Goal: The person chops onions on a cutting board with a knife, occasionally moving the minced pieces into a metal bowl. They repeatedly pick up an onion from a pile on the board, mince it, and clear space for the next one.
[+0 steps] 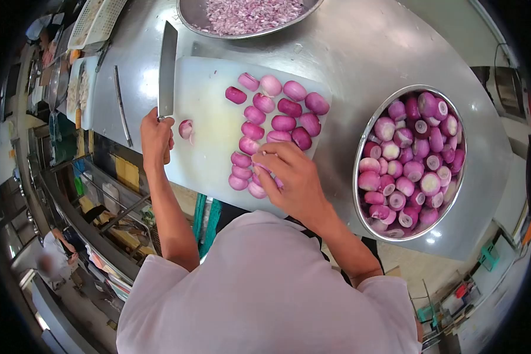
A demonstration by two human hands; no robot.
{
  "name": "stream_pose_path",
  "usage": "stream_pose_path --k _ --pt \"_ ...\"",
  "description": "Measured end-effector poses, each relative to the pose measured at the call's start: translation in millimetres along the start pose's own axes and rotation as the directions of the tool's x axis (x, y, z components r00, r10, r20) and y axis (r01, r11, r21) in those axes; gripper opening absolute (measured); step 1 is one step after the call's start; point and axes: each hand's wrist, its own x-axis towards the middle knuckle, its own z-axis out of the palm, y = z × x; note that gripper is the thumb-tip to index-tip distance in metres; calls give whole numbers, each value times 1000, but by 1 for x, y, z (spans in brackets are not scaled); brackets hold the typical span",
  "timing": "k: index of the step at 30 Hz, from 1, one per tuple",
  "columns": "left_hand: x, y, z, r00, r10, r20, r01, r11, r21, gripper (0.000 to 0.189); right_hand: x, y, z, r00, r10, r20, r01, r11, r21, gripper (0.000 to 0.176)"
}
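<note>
The person stands at a stainless steel table with a white cutting board set in front of them. The left hand is clenched round the handle of a cleaver. Its broad blade points away from the body along the left edge of the board. Just beside that hand, on the board, lies a single small onion piece.

The right hand rests on the near right part of the board, with its fingers curled down over peeled red onion halves. It seems to pinch one of them, though the fingers hide just which piece is gripped. The halves lie in loose rows across the right half of the board, most with the rounded side up. The nearest ones touch the hand and the farthest lie by the board's far edge.

To the right of the board, a large steel bowl holds many peeled whole onions. At the far edge of the table, another wide steel bowl is filled with finely chopped onion. Left of the cleaver, a long thin knife lies on the table, near a second board carrying pale food that is too small to identify. Another person stands well apart, low on the left.
</note>
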Motion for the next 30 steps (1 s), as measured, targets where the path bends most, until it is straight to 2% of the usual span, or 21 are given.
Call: stream_pose_path --k 3,5,9,12,19,22,25,30 --pt "-2 7 3 999 -35 1 35 999 -38 19 -2 4 5 1000 5 6 -5 1000 -5 18" --pt "-3 9 6 997 -70 34 74 988 -137 18 0 4 6 999 7 32 -6 1000 -10 18" --pt "-2 7 6 995 -102 23 104 982 -157 17 3 1 11 993 55 108 -56 998 6 18" --pt "-3 8 5 993 -117 26 120 979 -165 16 11 1 18 993 42 107 -45 999 17 16" --pt "0 3 -1 995 -79 63 90 975 -204 16 26 9 48 988 -14 157 10 1000 27 13" --pt "0 0 -2 995 -78 61 90 971 -221 16 32 8 67 979 23 204 -38 997 71 12" --pt "2 1 -3 995 -77 63 89 970 -226 16 42 12 94 969 -3 249 -3 1000 24 14" --pt "3 -3 -6 991 -102 87 120 967 -226 17 71 20 152 968 6 252 22 994 -109 29"
